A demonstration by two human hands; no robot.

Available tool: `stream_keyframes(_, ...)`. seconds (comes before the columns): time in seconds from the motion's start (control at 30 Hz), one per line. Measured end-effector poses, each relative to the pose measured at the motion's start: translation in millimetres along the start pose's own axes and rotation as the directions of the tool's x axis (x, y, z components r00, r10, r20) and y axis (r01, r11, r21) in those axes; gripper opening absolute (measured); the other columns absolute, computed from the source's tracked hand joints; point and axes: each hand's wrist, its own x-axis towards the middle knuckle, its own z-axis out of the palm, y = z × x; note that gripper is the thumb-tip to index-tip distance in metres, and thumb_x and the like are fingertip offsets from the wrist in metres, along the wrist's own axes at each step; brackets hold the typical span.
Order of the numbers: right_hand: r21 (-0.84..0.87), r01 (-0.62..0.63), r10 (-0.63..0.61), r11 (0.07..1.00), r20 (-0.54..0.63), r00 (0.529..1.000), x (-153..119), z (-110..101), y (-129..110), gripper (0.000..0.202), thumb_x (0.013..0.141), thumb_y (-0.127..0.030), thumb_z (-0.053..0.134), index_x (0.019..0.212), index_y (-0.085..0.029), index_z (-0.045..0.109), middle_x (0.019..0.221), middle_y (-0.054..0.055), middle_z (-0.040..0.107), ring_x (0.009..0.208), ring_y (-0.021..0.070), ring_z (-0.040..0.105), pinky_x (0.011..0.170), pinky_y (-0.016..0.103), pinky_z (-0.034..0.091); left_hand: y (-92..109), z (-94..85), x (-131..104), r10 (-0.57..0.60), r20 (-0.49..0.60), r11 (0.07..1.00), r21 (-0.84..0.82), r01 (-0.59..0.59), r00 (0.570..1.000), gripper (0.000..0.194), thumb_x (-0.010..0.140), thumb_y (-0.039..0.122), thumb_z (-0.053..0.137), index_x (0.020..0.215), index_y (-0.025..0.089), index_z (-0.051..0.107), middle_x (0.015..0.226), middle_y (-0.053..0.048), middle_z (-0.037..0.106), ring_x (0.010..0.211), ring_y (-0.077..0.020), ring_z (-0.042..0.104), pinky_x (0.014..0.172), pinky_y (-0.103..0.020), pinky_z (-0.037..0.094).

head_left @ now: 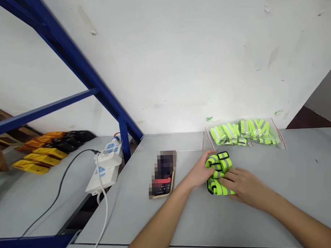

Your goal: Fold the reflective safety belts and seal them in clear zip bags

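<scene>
A bundle of neon yellow-green straps (pixel 220 189) with grey reflective stripes and black buckles lies on the grey table (pixel 196 224), folded in loops. My left hand (pixel 202 170) grips its left side, thumb on top and fingers behind the upper loops. From the right, my right hand (pixel 239 183) is closed on the lower part, its fingertips on the straps and partly hiding them. Behind the hands, against the wall, two clear zip bags (pixel 227 133) (pixel 256 131) hold similar straps. Left of them lies a flat clear bag (pixel 179 141).
A phone (pixel 163 174) lies left of my left forearm. White power strips (pixel 106 173) with cables sit by a blue metal frame (pixel 124 136). Yellow, orange and black packages (pixel 47 157) rest on the left surface. A white wall (pixel 179 65) rises behind.
</scene>
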Motion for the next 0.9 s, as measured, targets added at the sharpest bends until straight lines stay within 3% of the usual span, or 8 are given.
stream_keyframes(0.03,0.002,-0.005,0.005,1.0,0.029,1.0,-0.6,-2.2,0.0,0.037,0.074,-0.014,0.068,0.109,-0.02,0.058,0.095,0.005,0.066,0.084,0.0218,0.058,0.071,0.033,0.043,3.8,-4.6,-2.2,0.088,0.042,0.973,0.211,-0.095,0.995,0.075,0.062,0.004,0.055,0.133,0.026,0.044,0.115,-0.003,0.062,0.094,-0.0194,0.061,0.086,-0.032,0.046)
stream_keyframes(0.13,0.028,-0.028,0.026,0.999,0.085,0.996,-1.2,-10.1,-0.8,0.033,0.073,-0.012,0.067,0.104,-0.023,0.06,0.096,0.003,0.066,0.086,0.0207,0.058,0.072,0.032,0.043,14.0,-16.1,-10.3,0.255,0.16,0.718,0.63,-0.298,0.954,0.075,0.067,0.0,0.051,0.136,0.03,0.043,0.138,-0.005,0.046,0.123,-0.0238,0.046,0.105,-0.038,0.035)
stream_keyframes(0.2,0.042,-0.026,0.021,0.999,0.106,0.994,-0.9,-14.1,-1.1,0.03,0.075,-0.013,0.066,0.102,-0.023,0.06,0.097,0.004,0.065,0.089,0.0207,0.058,0.074,0.032,0.043,18.6,-19.5,-14.4,0.329,0.174,0.54,0.771,-0.336,0.928,0.065,0.068,-0.002,0.048,0.125,0.029,0.053,0.138,-0.004,0.042,0.126,-0.0248,0.04,0.106,-0.04,0.033)
stream_keyframes(0.27,0.054,-0.017,0.011,0.998,0.114,0.993,-0.7,-15.7,-0.9,0.028,0.076,-0.013,0.065,0.102,-0.023,0.06,0.099,0.004,0.065,0.092,0.0209,0.057,0.076,0.032,0.043,20.7,-19.8,-15.9,0.358,0.206,0.43,0.829,-0.357,0.911,0.051,0.069,0.0,0.049,0.111,0.027,0.059,0.13,-0.004,0.047,0.122,-0.024,0.042,0.104,-0.039,0.035)
stream_keyframes(0.4,0.038,-0.018,0.012,0.999,0.135,0.991,-1.6,-14.0,-1.0,0.029,0.074,-0.013,0.066,0.101,-0.023,0.061,0.105,0.005,0.064,0.095,0.0216,0.057,0.077,0.032,0.044,17.0,-17.7,-12.2,0.257,0.292,0.374,0.849,-0.374,0.921,0.041,0.072,0.01,0.056,0.109,0.027,0.06,0.115,-0.002,0.058,0.114,-0.0239,0.046,0.099,-0.039,0.036)
stream_keyframes(0.57,0.005,0.014,-0.015,1.0,0.149,0.989,-1.3,-15.0,-4.2,0.034,0.069,-0.013,0.07,0.1,-0.022,0.059,0.134,0.007,0.054,0.103,0.0241,0.057,0.081,0.035,0.043,8.2,-17.6,-8.2,0.113,0.295,0.301,0.9,-0.315,0.949,0.043,0.073,0.018,0.057,0.115,0.028,0.061,0.121,-0.005,0.056,0.117,-0.0283,0.044,0.096,-0.043,0.036)
stream_keyframes(0.77,0.08,-0.005,-0.012,0.997,0.203,0.979,1.3,-18.5,-6.1,0.026,0.074,-0.011,0.064,0.096,-0.022,0.056,0.117,0.005,0.065,0.099,0.0205,0.057,0.082,0.033,0.039,11.6,-20.6,-11.4,0.058,0.295,0.283,0.912,-0.299,0.954,0.053,0.067,0.012,0.055,0.118,0.03,0.057,0.122,-0.004,0.055,0.117,-0.0268,0.045,0.095,-0.042,0.037)
stream_keyframes(0.9,0.091,-0.021,0.001,0.996,0.222,0.975,1.8,-18.2,-6.4,0.027,0.073,-0.012,0.064,0.096,-0.022,0.055,0.105,0.003,0.067,0.094,0.0193,0.057,0.079,0.031,0.037,16.2,-18.7,-13.5,0.048,0.294,0.235,0.925,-0.297,0.954,0.042,0.069,0.024,0.061,0.11,0.031,0.06,0.119,-0.004,0.056,0.114,-0.0284,0.046,0.09,-0.04,0.037)
